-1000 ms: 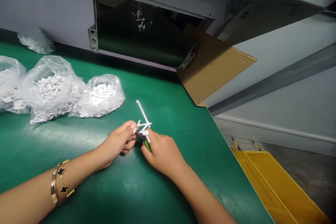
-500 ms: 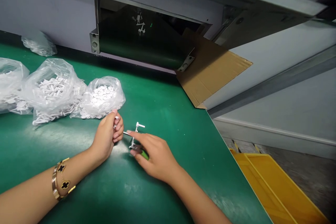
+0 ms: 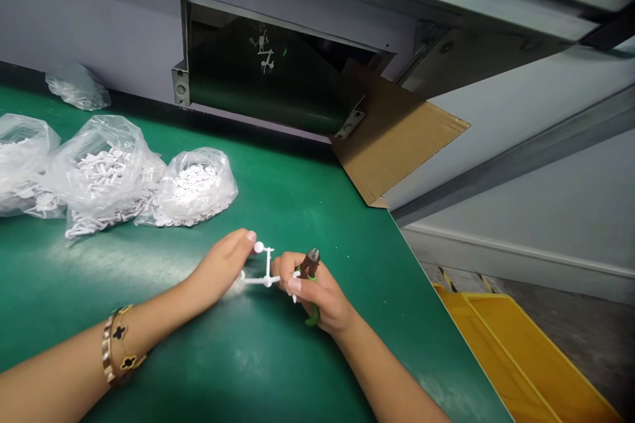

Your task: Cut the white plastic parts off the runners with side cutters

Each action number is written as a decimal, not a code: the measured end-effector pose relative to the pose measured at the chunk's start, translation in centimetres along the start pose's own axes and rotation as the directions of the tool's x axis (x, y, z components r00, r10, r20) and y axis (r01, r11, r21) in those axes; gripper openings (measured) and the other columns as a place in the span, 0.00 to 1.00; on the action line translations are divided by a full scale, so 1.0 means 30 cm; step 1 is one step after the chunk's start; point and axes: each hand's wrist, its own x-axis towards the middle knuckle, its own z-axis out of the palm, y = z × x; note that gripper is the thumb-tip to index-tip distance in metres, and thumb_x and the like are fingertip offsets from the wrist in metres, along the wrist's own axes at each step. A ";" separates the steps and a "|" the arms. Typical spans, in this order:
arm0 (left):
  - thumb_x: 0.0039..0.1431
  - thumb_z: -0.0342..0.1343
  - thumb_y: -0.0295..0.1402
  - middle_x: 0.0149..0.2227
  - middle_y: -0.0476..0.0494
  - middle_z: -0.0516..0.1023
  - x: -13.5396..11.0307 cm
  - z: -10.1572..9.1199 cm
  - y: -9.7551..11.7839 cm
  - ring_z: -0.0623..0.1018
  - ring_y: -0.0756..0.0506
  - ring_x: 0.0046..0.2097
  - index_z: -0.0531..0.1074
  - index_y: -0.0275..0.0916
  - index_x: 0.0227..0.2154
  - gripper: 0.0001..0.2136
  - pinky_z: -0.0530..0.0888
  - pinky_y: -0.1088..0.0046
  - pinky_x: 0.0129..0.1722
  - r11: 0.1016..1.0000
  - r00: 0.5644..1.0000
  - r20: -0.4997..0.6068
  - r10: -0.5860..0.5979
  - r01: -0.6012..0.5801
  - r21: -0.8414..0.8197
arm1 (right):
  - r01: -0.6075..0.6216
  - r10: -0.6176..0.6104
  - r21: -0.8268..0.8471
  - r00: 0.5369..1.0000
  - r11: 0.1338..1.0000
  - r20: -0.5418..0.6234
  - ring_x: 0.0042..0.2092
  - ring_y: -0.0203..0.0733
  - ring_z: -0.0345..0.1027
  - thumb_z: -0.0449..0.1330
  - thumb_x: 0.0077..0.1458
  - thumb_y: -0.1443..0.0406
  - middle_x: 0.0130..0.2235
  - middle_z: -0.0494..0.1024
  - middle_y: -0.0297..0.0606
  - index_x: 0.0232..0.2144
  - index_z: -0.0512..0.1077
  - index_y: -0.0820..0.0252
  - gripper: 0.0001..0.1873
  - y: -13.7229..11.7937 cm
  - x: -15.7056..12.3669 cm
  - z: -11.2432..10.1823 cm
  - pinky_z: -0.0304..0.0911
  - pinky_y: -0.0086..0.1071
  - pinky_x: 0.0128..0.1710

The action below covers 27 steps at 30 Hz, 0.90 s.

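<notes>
A thin white plastic sprue [image 3: 268, 266] with branching rods and a small disc spans the gap between my two hands above the green table. My left hand [image 3: 225, 268] is closed at its left side, the thumb beside the disc. Most of its fingers are hidden behind the back of the hand, so anything else inside is out of sight. With thumb and forefinger my right hand [image 3: 317, 291] pinches the sprue's right end. That same hand also keeps green-handled nippers [image 3: 311, 263] tucked in the palm, jaws pointing up and away from the sprue.
Clear bags of white parts, one with rods [image 3: 106, 168] and one with discs [image 3: 196, 182], stand at left. Behind is a conveyor opening [image 3: 268, 99] with white sprues [image 3: 265, 56] on its belt. A cardboard flap [image 3: 397, 135] leans at right; a yellow bin [image 3: 506, 350] sits below the table edge.
My right hand has moved right and turned, its nippers now pointing up instead of at the sprue. My left hand has moved right and down to the sprue, which has turned between the hands.
</notes>
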 end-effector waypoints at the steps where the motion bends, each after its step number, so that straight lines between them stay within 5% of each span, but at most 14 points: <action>1: 0.58 0.46 0.40 0.21 0.53 0.57 -0.004 0.005 -0.006 0.59 0.51 0.25 0.60 0.38 0.20 0.15 0.57 0.76 0.25 0.992 0.996 0.035 0.081 -0.084 0.099 | 0.002 -0.004 0.045 0.999 0.999 0.037 0.24 0.34 0.52 0.52 0.48 0.57 0.20 0.57 0.29 0.19 0.58 0.57 0.13 0.001 -0.002 0.009 0.52 0.30 0.27; 4: 0.60 0.44 0.39 0.22 0.52 0.58 -0.009 0.012 -0.017 0.60 0.50 0.27 0.55 0.38 0.18 0.17 0.57 0.74 0.29 0.934 0.969 0.098 0.227 -0.245 0.258 | 0.027 -0.037 0.169 0.997 0.985 0.061 0.25 0.35 0.52 0.53 0.49 0.57 0.21 0.57 0.30 0.21 0.59 0.58 0.12 -0.001 -0.002 0.038 0.52 0.30 0.27; 8: 0.62 0.41 0.38 0.23 0.52 0.56 -0.014 0.006 -0.009 0.60 0.49 0.27 0.54 0.39 0.19 0.16 0.57 0.73 0.30 0.933 0.968 0.018 0.251 -0.247 0.264 | 0.068 -0.034 0.220 0.988 0.973 -0.153 0.24 0.35 0.48 0.47 0.51 0.54 0.22 0.50 0.28 0.29 0.58 0.55 0.12 0.002 0.012 0.043 0.51 0.30 0.24; 12: 0.64 0.35 0.39 0.25 0.51 0.56 -0.035 0.000 0.021 0.61 0.49 0.28 0.54 0.40 0.21 0.16 0.58 0.72 0.30 0.954 0.970 -0.079 0.232 -0.210 0.215 | -0.035 -0.009 -0.135 0.950 0.990 -0.312 0.24 0.35 0.49 0.46 0.50 0.59 0.24 0.51 0.28 0.29 0.52 0.54 0.07 0.010 0.026 0.023 0.54 0.30 0.25; 15: 0.64 0.34 0.37 0.25 0.50 0.56 -0.051 0.000 0.037 0.60 0.49 0.28 0.54 0.40 0.22 0.16 0.58 0.71 0.30 0.938 0.963 -0.074 0.261 -0.234 0.257 | -0.135 -0.044 -0.641 0.966 0.756 -0.255 0.27 0.36 0.53 0.50 0.44 0.65 0.26 0.59 0.30 0.26 0.52 0.55 0.08 0.006 0.022 0.034 0.53 0.29 0.27; 18: 0.64 0.33 0.35 0.24 0.51 0.55 -0.062 0.003 0.042 0.59 0.49 0.27 0.54 0.40 0.22 0.15 0.57 0.71 0.29 0.918 0.958 -0.033 0.286 -0.264 0.296 | -0.103 -0.094 -0.856 0.980 0.506 -0.174 0.27 0.36 0.55 0.51 0.43 0.66 0.26 0.62 0.31 0.26 0.53 0.56 0.08 -0.002 0.011 0.066 0.51 0.29 0.26; 22: 0.64 0.30 0.35 0.25 0.51 0.55 -0.072 0.007 0.036 0.59 0.49 0.27 0.53 0.40 0.22 0.15 0.57 0.71 0.29 0.912 0.957 0.020 0.288 -0.281 0.298 | -0.042 -0.184 -0.925 0.976 0.379 -0.120 0.26 0.36 0.56 0.52 0.45 0.63 0.26 0.62 0.31 0.27 0.54 0.56 0.08 0.000 0.001 0.094 0.49 0.28 0.24; 27: 0.63 0.30 0.36 0.26 0.51 0.56 -0.077 0.015 0.026 0.59 0.49 0.27 0.53 0.40 0.22 0.15 0.58 0.70 0.29 0.905 0.955 0.056 0.291 -0.293 0.308 | -0.017 -0.239 -0.947 0.966 0.320 -0.099 0.25 0.35 0.55 0.52 0.47 0.62 0.26 0.62 0.31 0.27 0.55 0.57 0.08 0.008 -0.001 0.094 0.47 0.27 0.23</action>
